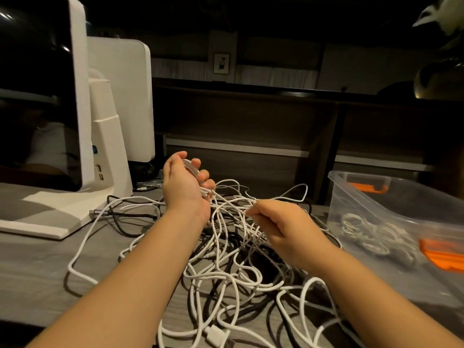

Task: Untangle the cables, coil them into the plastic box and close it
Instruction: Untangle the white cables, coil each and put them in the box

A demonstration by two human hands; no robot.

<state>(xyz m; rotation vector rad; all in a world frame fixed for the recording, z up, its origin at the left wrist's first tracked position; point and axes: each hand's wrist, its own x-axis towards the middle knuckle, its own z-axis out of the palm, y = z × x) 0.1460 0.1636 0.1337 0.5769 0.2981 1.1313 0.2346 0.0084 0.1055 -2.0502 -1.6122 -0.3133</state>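
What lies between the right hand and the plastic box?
In the head view, loops of the white cables trail across the grey table between the right hand and the plastic box; nothing else shows there.

left hand (184,183) grips white coil | right hand (278,228) pinches strand — cables (226,259) tangled beside plastic box (376,197)

A grey wood-grain counter (37,267) carries a tangled heap of white and black cables (226,267) at its middle. A white monitor stand (50,217) rests on it at the left, and a clear plastic box (391,222) with orange clips sits at the right, a few coiled cables inside.
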